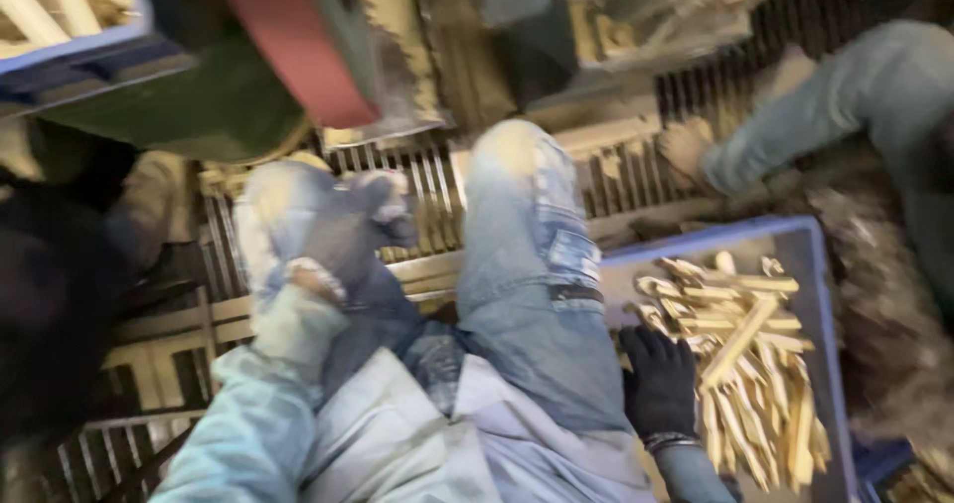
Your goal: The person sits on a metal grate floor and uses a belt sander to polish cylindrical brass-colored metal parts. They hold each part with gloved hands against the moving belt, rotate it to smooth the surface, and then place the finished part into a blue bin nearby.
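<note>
Our right hand, in a dark glove, lay flat at the near left edge of the blue crate, fingers together, touching the pile of pale wooden pieces but gripping none that we could see. Our left hand was up on the left knee; the blur was heavy there, and we could not tell whether it was curled, spread or holding anything. The wooden pieces sat heaped inside the crate on our right, beside the right leg, many of them crossing one another. The crate looked partly filled, blue floor showing at its far end, so we judged more could go in. More slats lay on the floor ahead between the legs. At upper right another person's sleeve reached down toward those slats.
</note>
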